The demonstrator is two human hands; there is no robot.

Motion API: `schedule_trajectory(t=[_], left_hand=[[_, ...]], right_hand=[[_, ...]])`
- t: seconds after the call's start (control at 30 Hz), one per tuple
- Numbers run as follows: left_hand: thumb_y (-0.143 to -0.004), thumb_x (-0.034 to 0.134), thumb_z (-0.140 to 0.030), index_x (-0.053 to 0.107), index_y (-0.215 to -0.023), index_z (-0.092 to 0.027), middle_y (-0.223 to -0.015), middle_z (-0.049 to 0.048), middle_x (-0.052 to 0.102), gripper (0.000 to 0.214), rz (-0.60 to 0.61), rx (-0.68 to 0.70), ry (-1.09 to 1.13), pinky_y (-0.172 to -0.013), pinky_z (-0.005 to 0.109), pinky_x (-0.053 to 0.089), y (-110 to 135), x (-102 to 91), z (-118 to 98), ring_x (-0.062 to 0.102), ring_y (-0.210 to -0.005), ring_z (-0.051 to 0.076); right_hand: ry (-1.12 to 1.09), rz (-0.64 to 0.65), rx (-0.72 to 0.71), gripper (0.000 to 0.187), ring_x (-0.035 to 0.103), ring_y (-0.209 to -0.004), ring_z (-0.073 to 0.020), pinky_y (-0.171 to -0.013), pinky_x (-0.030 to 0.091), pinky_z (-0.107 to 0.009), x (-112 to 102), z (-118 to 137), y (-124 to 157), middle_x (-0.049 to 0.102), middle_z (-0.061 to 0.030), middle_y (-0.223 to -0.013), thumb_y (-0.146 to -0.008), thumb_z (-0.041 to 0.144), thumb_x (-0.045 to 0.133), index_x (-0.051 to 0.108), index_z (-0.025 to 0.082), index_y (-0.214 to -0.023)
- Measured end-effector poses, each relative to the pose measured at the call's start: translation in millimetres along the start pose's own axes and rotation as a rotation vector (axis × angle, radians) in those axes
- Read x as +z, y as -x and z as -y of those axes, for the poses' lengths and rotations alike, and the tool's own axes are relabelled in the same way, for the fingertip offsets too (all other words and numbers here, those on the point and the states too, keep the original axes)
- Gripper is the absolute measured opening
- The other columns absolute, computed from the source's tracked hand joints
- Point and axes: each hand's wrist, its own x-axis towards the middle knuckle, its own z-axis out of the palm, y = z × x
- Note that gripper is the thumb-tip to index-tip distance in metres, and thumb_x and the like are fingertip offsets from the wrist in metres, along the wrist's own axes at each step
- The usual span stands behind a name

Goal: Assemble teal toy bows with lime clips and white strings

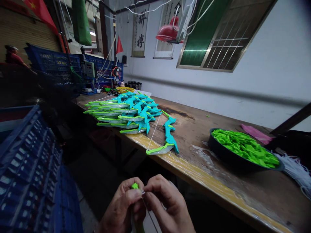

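Holding a bright green, blunt-ended plastic piece (134,186) in front of the bench (189,139), the left hand (122,205) in the head view has its grip closed around it. The piece's long axis runs roughly up and down the view, its blunt end pointing away from the person; the fingers hide much of its length. The right hand (167,204) has a narrow pinch on a thin white cord (151,216), which meets the left fingertips and slants toward the bottom edge.

Above them, a turquoise-and-green plastic toy bow (168,132) lies lengthwise from far to near, its taut string facing left. Beside it, similar bows form a heap (137,110), green limbs pointing left. Farther right, a dark round basin (218,157) holds glossy green pieces (245,149), next to loose white cords (295,171). Clear, wrinkled film covers the bench's yellow edge.
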Motion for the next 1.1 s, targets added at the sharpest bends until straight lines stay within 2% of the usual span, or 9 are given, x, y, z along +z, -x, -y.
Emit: schedule_trajectory(t=[0.23,0.4,0.53,0.63,0.73,0.8,0.93,1.03,1.1], left_hand=[[-0.075,0.079,-0.034,0.062,-0.078,-0.018,-0.059,-0.0033,0.051,0.023,-0.026,-0.037,0.023,-0.052,0.021,0.035,3,-6.8,1,0.046,-0.051,0.010],[-0.072,0.082,-0.029,0.060,-0.079,-0.017,-0.068,-0.0007,0.056,0.026,-0.040,-0.083,0.060,-0.059,0.023,0.040,3,-9.4,1,0.055,-0.062,0.013],[-0.072,0.085,-0.031,0.061,-0.080,-0.017,-0.065,-0.0014,0.054,0.030,-0.012,-0.058,0.068,-0.057,0.023,0.037,0,-9.2,3,0.051,-0.058,0.011],[-0.076,0.085,-0.032,0.060,-0.075,-0.017,-0.060,-0.0031,0.052,0.029,0.022,0.008,0.052,-0.052,0.020,0.033,-1,-4.5,5,0.045,-0.051,0.008],[-0.076,0.085,-0.037,0.059,-0.072,-0.017,-0.053,-0.0041,0.054,0.033,-0.017,0.085,-0.056,-0.047,0.019,0.031,-1,0.3,8,0.043,-0.045,0.007],[-0.074,0.086,-0.041,0.059,-0.071,-0.018,-0.051,-0.0043,0.054,0.036,-0.061,0.119,-0.131,-0.045,0.019,0.031,0,2.1,9,0.044,-0.043,0.008],[-0.075,0.084,-0.047,0.059,-0.069,-0.018,-0.047,-0.0043,0.052,0.039,-0.144,0.161,-0.262,-0.044,0.019,0.029,1,3.9,9,0.042,-0.041,0.008],[-0.076,0.081,-0.049,0.057,-0.067,-0.018,-0.046,-0.0062,0.045,0.041,-0.142,0.152,-0.259,-0.043,0.019,0.029,2,3.8,8,0.035,-0.041,0.007],[-0.076,0.081,-0.048,0.057,-0.067,-0.018,-0.046,-0.0074,0.040,0.040,-0.120,0.130,-0.223,-0.043,0.019,0.028,1,2.5,7,0.032,-0.041,0.006]], right_hand=[[0.112,-0.160,-0.157,0.018,0.056,-0.072,-0.0132,-0.066,0.047,-0.022,15,-4,7,0.057,-0.0021,-0.085,-0.098,0.009,0.046,0.058,0.022,-0.093],[0.150,-0.132,-0.249,0.018,0.055,-0.071,-0.0135,-0.062,0.046,-0.023,18,-5,0,0.056,-0.0036,-0.087,-0.102,0.014,0.042,0.058,0.021,-0.096],[0.188,-0.118,-0.271,0.017,0.054,-0.070,-0.0138,-0.061,0.044,-0.024,16,-2,-4,0.056,-0.0031,-0.084,-0.101,0.014,0.043,0.057,0.021,-0.097],[0.202,-0.156,-0.161,0.018,0.056,-0.067,-0.0137,-0.061,0.044,-0.024,16,1,-3,0.057,-0.0016,-0.079,-0.099,0.012,0.043,0.056,0.022,-0.092],[0.085,-0.141,0.100,0.016,0.056,-0.058,-0.0118,-0.054,0.043,-0.020,15,1,-2,0.058,0.0023,-0.069,-0.100,0.020,0.047,0.057,0.023,-0.087],[-0.005,-0.092,0.218,0.016,0.057,-0.055,-0.0115,-0.050,0.044,-0.018,14,-1,-2,0.059,0.0033,-0.067,-0.100,0.025,0.049,0.058,0.023,-0.086],[-0.088,-0.051,0.259,0.013,0.058,-0.056,-0.0124,-0.051,0.047,-0.019,14,-6,-1,0.061,0.0019,-0.069,-0.098,0.026,0.052,0.058,0.022,-0.087],[-0.099,-0.110,0.268,0.014,0.058,-0.057,-0.0124,-0.051,0.047,-0.019,16,-5,1,0.060,0.0018,-0.069,-0.098,0.025,0.053,0.057,0.022,-0.085],[-0.028,-0.177,0.210,0.017,0.058,-0.059,-0.0121,-0.055,0.048,-0.018,18,-4,4,0.058,0.0021,-0.068,-0.097,0.022,0.053,0.057,0.022,-0.081]])
